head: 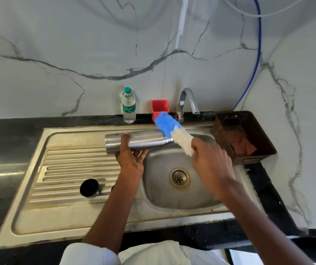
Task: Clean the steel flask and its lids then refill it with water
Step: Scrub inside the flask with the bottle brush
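While left hand [132, 159] holds flask [136, 141] (sideways), right hand [210, 163] grips brush [174, 133].

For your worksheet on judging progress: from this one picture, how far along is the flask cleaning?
Done: a black lid is off and lies on the draining board. In hand: the left hand holds the flask sideways over the sink, and the right hand holds a brush at its mouth. Left: the lids and the refill; the tap shows no water.

Left hand [131, 157] raised palm-up, fingers curled from below, thumb laid over top of gripped item. Right hand [209, 159] held higher at right, back toward camera, fingers closed. Both forearms extended forward.
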